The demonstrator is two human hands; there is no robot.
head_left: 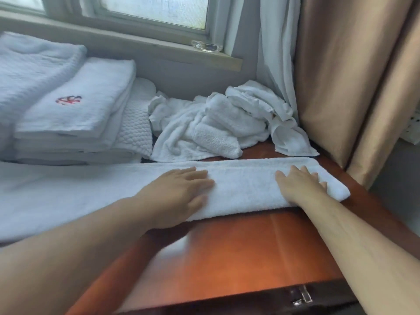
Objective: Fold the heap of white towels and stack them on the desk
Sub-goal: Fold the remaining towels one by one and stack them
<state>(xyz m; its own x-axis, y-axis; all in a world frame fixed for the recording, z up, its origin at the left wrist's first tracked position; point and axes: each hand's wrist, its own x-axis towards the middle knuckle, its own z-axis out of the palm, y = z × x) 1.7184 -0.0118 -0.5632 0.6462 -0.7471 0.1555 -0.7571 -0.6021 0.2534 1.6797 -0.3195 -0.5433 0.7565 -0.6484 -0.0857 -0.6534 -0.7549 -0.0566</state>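
Observation:
A long white towel (245, 185), folded lengthwise into a strip, lies across the reddish wooden desk (238, 253). My left hand (181, 194) lies flat on its middle with straight fingers. My right hand (300, 185) presses flat on the strip near its right end. Behind the strip, a heap of crumpled white towels (218, 126) sits against the wall. At the left stands a stack of folded white towels (75, 114); the top one bears a red emblem (68, 100).
A window sill (159, 45) with a clear glass object (205, 46) runs above the heap. White and tan curtains (341, 76) hang at the right. A metal drawer handle (302, 295) shows at the desk's front edge. More white fabric (27, 64) lies far left.

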